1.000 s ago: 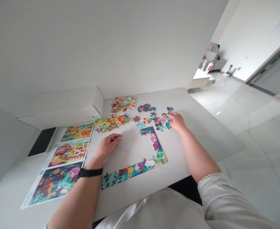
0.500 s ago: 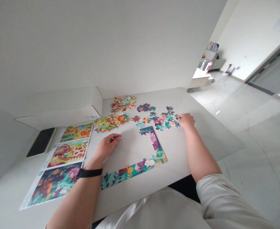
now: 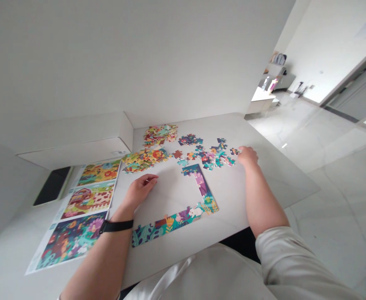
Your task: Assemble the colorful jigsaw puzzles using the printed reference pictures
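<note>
My right hand [image 3: 248, 156] is at the far right of the loose pieces, its fingertips closed on the edge of a dark puzzle piece [image 3: 234, 151] with some orange on it. Left of that piece lies a spread of teal, purple and orange puzzle pieces [image 3: 212, 160]. My left hand [image 3: 141, 189] rests on the table with its fingers curled together, and nothing shows in them. Between my hands lies a joined puzzle border [image 3: 185, 216], its bottom and right sides linked, with a white rabbit and a purple animal on it.
Yellow puzzle pieces [image 3: 145, 160] and another mixed pile [image 3: 160, 134] lie towards the wall. At left are a sheet with three printed pictures [image 3: 89, 212] and a dark-screened phone [image 3: 52, 186]. A white box [image 3: 76, 143] stands behind them. The table [image 3: 232, 208] ends at right above a tiled floor.
My right hand has shifted slightly right, and the dark piece at its fingertips now sits apart from the other pieces. My left hand has stayed in place.
</note>
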